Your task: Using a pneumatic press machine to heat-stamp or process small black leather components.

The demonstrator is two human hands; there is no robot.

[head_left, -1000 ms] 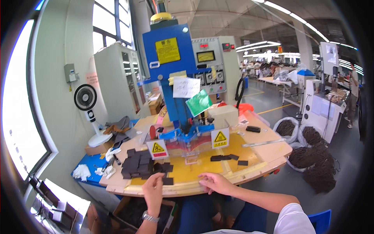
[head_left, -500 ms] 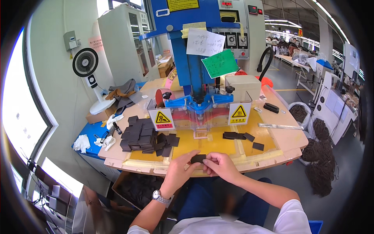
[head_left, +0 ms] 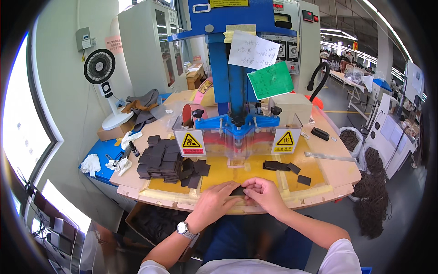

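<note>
Dark, near-black little piece [head_left: 237, 191] is the thing in hand here, going by the head view. It's over the near edge of the table, right in front of the person, with a hand on either side of it. Left hand [head_left: 216, 199] has it between the fingers on the far side and the thumb on the near side. Right hand [head_left: 263, 193] is pinching the other end, thumb and fingertips together. So yeah, both grips look closed on the same piece, though the fingers cover a good bit of it.

Around that: a chunky stack of dark pieces [head_left: 159, 160] sits on the left part of the table [head_left: 343, 172], with a few loose pieces [head_left: 195, 171] scattered just beside it. Another short row of dark pieces [head_left: 276, 166] lies over to the right on the yellow mat [head_left: 220, 177], near a metal strip [head_left: 329, 156].

Straight ahead is a blue press [head_left: 221, 75], with a white paper [head_left: 253, 49] and a green card [head_left: 272, 81] hanging on its front. Low down it's got a clear guard [head_left: 216, 142] with two warning signs [head_left: 286, 140]. Standing fan [head_left: 99, 66] off to the left, fwiw.
</note>
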